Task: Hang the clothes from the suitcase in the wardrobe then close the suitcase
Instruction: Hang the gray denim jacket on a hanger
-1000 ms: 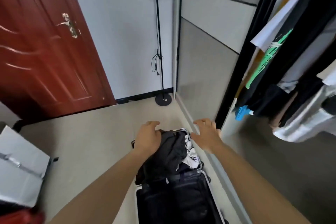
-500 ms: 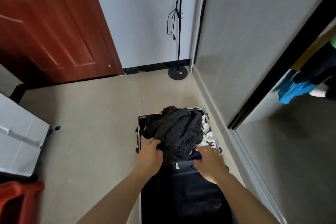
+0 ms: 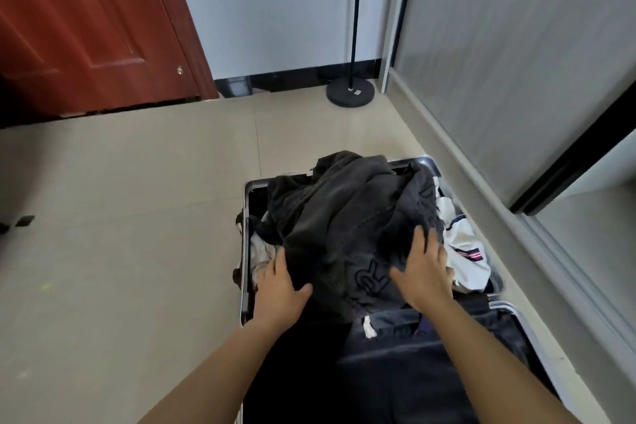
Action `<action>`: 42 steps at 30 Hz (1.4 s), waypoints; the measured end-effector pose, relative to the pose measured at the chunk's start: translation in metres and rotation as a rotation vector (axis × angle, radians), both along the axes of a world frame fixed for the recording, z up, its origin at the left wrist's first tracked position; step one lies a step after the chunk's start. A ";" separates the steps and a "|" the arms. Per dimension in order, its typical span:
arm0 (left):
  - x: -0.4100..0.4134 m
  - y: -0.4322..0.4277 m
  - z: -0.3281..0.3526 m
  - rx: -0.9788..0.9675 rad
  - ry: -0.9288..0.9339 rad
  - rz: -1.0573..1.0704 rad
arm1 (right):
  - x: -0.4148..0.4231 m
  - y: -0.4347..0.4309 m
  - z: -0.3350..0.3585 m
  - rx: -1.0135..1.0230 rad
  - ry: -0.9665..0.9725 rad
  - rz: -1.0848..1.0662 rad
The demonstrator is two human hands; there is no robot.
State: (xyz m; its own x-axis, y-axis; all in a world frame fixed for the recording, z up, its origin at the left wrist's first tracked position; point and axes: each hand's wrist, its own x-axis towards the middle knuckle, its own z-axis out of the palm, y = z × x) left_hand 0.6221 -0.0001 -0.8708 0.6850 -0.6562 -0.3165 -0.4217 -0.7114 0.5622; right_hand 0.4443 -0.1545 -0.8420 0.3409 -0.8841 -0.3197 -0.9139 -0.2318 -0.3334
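An open silver-rimmed suitcase [image 3: 245, 251] lies on the tiled floor below me. A crumpled dark grey garment [image 3: 347, 213] with raised letters is heaped on top of the clothes in its far half. My left hand [image 3: 280, 286] holds the garment's near left edge, thumb on top and fingers at its side. My right hand [image 3: 421, 272] lies on the garment's right part with fingers spread. A white garment with dark and pink stripes [image 3: 461, 248] shows beneath, at the right. The wardrobe's grey sliding door [image 3: 499, 62] stands to the right; its hanging clothes are out of view.
The suitcase's near half [image 3: 395, 372] has a dark lining and sits between my forearms. A black floor lamp base [image 3: 350, 93] stands in the corner beyond. A red-brown door [image 3: 86, 27] fills the upper left. The wardrobe's black door frame [image 3: 568, 165] runs close along the suitcase's right.
My view tilted down from the wardrobe to the suitcase. Both hands came down onto the dark grey garment, the right hand moving further up onto it.
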 end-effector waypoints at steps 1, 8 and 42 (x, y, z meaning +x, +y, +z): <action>0.002 -0.001 -0.012 -0.017 0.026 0.053 | 0.002 -0.004 -0.009 0.023 -0.052 -0.088; -0.002 -0.004 -0.031 -0.236 0.072 0.258 | 0.004 -0.016 -0.043 -0.227 -0.076 -0.168; -0.060 -0.040 0.850 -0.965 1.121 0.229 | -0.034 0.068 0.764 0.046 -1.098 -0.175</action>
State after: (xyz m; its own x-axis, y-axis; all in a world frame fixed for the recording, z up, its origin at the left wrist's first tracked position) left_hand 0.5622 -0.0398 -0.0204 0.5002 -0.8285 -0.2520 0.6016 0.1232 0.7892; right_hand 0.4104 -0.0866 -0.0779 0.3301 -0.9429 0.0455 -0.1360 -0.0952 -0.9861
